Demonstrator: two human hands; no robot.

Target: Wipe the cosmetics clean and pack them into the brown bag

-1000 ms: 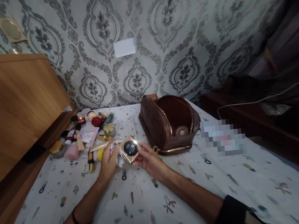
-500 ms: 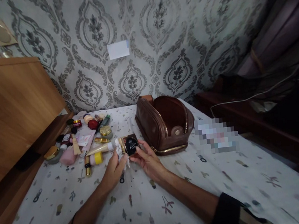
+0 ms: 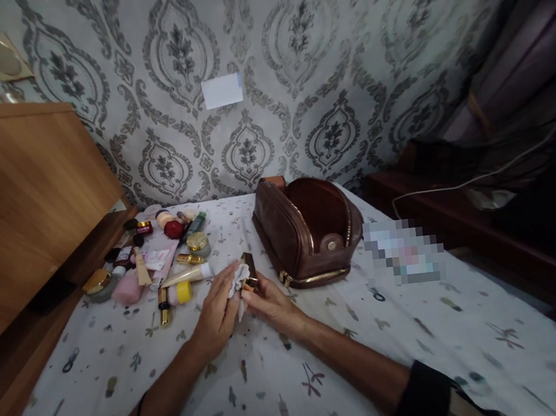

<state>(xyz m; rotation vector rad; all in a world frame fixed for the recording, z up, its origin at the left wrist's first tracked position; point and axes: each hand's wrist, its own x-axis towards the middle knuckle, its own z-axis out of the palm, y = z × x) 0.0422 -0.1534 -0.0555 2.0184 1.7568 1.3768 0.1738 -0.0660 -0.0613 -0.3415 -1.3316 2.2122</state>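
One white tissue (image 3: pixel 239 279) is pinched in the left hand (image 3: pixel 214 317), pressed on one gold box (image 3: pixel 249 266), which the right hand (image 3: pixel 277 308) pinches, above the sheet (image 3: pixel 258 395). The box looks slippery, so a loose grip could drop it. A sharp corner might rip the tissue. I count one brown bag (image 3: pixel 279 228) just beside, one pale tube (image 3: pixel 184 277), one yellow cap (image 3: pixel 184 291) and two gold sticks (image 3: pixel 165 314); the other makeup (image 3: pixel 127 288) is too jumbled to count.

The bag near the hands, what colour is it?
The bag is dark brown with gold-coloured zips, seen in the head view.
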